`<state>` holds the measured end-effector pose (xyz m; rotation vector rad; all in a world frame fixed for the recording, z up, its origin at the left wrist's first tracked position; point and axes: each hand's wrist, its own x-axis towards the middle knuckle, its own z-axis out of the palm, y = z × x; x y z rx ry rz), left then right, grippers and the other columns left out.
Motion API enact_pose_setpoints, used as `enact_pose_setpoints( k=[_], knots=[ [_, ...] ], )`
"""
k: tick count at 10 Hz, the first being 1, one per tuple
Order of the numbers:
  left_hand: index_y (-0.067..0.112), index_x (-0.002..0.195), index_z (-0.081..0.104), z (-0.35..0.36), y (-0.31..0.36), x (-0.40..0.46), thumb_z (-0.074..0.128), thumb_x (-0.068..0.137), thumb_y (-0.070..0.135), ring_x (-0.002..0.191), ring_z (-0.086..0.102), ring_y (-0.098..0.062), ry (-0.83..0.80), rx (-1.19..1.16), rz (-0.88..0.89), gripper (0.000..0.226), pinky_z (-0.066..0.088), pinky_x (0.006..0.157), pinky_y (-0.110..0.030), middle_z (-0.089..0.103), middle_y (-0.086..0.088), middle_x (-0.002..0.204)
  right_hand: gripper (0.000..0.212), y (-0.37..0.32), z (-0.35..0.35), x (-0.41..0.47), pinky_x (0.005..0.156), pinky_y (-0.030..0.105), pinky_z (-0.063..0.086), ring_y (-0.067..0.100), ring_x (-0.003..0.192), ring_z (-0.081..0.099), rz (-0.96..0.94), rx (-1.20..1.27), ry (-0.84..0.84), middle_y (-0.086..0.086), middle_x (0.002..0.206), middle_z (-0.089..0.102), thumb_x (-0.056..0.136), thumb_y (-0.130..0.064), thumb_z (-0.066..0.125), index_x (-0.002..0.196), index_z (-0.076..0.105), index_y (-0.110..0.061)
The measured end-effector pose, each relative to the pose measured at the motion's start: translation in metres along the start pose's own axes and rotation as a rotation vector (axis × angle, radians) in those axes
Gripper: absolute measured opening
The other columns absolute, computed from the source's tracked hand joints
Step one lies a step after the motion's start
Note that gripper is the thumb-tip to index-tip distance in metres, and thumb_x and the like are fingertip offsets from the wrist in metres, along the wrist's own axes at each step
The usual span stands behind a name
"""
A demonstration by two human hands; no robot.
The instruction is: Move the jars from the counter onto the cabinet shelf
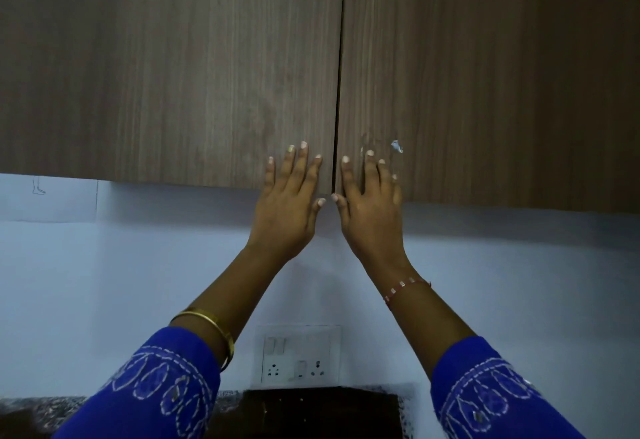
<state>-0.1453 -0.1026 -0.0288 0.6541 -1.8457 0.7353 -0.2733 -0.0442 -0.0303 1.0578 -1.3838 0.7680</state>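
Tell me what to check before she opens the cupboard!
1. Doors shut: ok, left door and right door meet at the seam.
2. Left hand flat on left door's lower corner: ok.
3. Right hand flat on right door's lower corner: ok.
4. Hands empty: ok, fingers spread, no jar held.
5. Jars ready on counter: cannot tell, none in view.
6. Shelf room: cannot tell, hidden behind doors.

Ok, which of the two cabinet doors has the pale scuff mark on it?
The right cabinet door, under the right hand. Its pale mark sits just beyond the fingertips; the left cabinet door looks unmarked.
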Motion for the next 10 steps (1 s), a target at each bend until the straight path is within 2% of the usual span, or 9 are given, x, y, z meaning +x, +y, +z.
enact_pose_setpoints(
  k=[1, 2, 4, 5, 6, 8, 9, 10],
  knots=[
    [0.003, 0.145, 0.022, 0.001, 0.000, 0.000, 0.023, 0.093, 0.038, 0.143, 0.015, -0.034, -0.004, 0.027, 0.002, 0.063, 0.006, 0.115, -0.049, 0.021, -0.021, 0.153, 0.052, -0.002, 0.005, 0.001, 0.094, 0.052, 0.046, 0.042, 0.120, 0.055, 0.010, 0.026, 0.005, 0.024, 0.134, 0.053, 0.091, -0.035, 0.032, 0.133, 0.052, -0.012],
    [0.004, 0.146, 0.016, 0.002, 0.001, -0.002, 0.021, 0.092, 0.039, 0.144, 0.011, -0.034, -0.008, 0.047, 0.009, 0.064, -0.009, 0.116, -0.042, 0.016, -0.020, 0.155, 0.052, -0.003, 0.007, -0.001, 0.096, 0.052, 0.045, 0.042, 0.122, 0.053, 0.038, 0.034, 0.000, 0.024, 0.135, 0.052, 0.092, -0.034, 0.031, 0.135, 0.049, -0.012],
    [0.008, 0.148, 0.002, -0.007, 0.006, -0.007, 0.012, 0.091, 0.041, 0.146, -0.004, -0.032, -0.112, 0.076, -0.007, 0.067, -0.008, 0.115, -0.045, -0.002, -0.016, 0.158, 0.052, -0.003, -0.003, -0.003, 0.102, 0.054, 0.038, 0.043, 0.129, 0.044, 0.033, 0.066, -0.103, 0.026, 0.142, 0.042, 0.093, -0.031, 0.032, 0.140, 0.042, -0.012],
    [0.009, 0.148, -0.005, -0.017, 0.008, -0.011, 0.025, 0.098, 0.036, 0.146, -0.012, -0.030, -0.214, 0.058, -0.018, 0.064, -0.011, 0.116, -0.044, -0.011, -0.014, 0.158, 0.053, -0.001, -0.013, -0.008, 0.112, 0.054, 0.023, 0.042, 0.141, 0.022, 0.018, 0.119, -0.208, 0.024, 0.154, 0.020, 0.098, -0.028, 0.039, 0.148, 0.025, -0.014],
    [0.008, 0.148, -0.005, -0.032, 0.013, -0.008, 0.027, 0.099, 0.032, 0.146, -0.014, -0.029, -0.293, 0.015, -0.029, 0.064, -0.009, 0.117, -0.043, -0.013, -0.014, 0.157, 0.058, -0.002, -0.028, -0.008, 0.117, 0.051, 0.012, 0.037, 0.146, 0.006, 0.020, 0.121, -0.340, 0.019, 0.158, 0.002, 0.100, -0.031, 0.034, 0.151, 0.010, -0.016],
    [0.005, 0.148, -0.001, -0.059, 0.014, -0.021, 0.027, 0.100, 0.031, 0.147, -0.008, -0.027, -0.323, -0.036, -0.019, 0.061, -0.006, 0.118, -0.041, -0.009, -0.015, 0.158, 0.061, -0.010, -0.053, -0.018, 0.118, 0.048, 0.007, 0.035, 0.147, 0.006, -0.022, 0.114, -0.399, 0.020, 0.158, 0.007, 0.100, -0.033, 0.034, 0.150, 0.012, -0.006],
    [0.005, 0.149, 0.002, -0.072, 0.012, -0.032, 0.028, 0.100, 0.029, 0.147, -0.006, -0.027, -0.269, -0.068, -0.008, 0.060, -0.006, 0.118, -0.041, -0.005, -0.015, 0.158, 0.061, -0.014, -0.065, -0.029, 0.119, 0.046, 0.006, 0.035, 0.146, 0.009, -0.020, 0.130, -0.366, 0.021, 0.157, 0.011, 0.099, -0.033, 0.035, 0.149, 0.014, -0.003],
    [0.005, 0.148, 0.006, -0.081, 0.009, -0.045, 0.030, 0.099, 0.027, 0.147, -0.003, -0.027, -0.159, -0.091, -0.008, 0.059, -0.006, 0.118, -0.040, -0.001, -0.015, 0.158, 0.060, -0.015, -0.072, -0.044, 0.117, 0.048, 0.013, 0.038, 0.143, 0.020, 0.005, 0.123, -0.310, 0.024, 0.153, 0.023, 0.097, -0.032, 0.040, 0.146, 0.024, 0.000]
  ],
)
